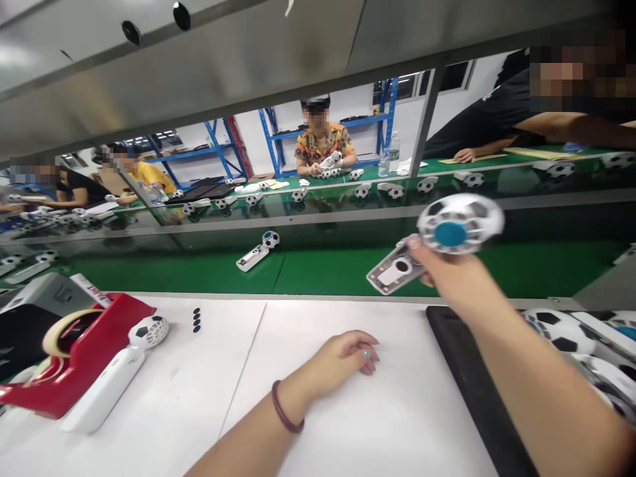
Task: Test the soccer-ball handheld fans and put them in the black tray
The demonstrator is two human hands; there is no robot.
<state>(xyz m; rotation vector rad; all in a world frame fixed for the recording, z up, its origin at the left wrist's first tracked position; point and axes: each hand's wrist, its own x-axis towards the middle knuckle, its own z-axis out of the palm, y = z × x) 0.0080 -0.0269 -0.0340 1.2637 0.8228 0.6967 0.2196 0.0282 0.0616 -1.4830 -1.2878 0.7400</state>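
My right hand (440, 268) grips a small handheld fan (392, 268) with a white, football-patterned round head and a teal centre. It is lifted over the green belt, slightly blurred, and its grey-and-white handle with a black oval points down to the left. My left hand (345, 358) rests on the white tabletop (387, 424). Its fingers are loosely bent, with a small pale-blue spot, perhaps a ring, among them. No object shows in that hand. Another fan (256, 255) lies on the green belt (318, 265), ahead of my left hand.
At left stand a red tape dispenser (99, 351), a white fan (109, 377) beside it and several black oval pads (197, 320). A black tray (477, 384) and more fans (566, 331) are at right. Co-workers (325, 142) sit beyond the shelf; a metal panel (298, 59) hangs overhead.
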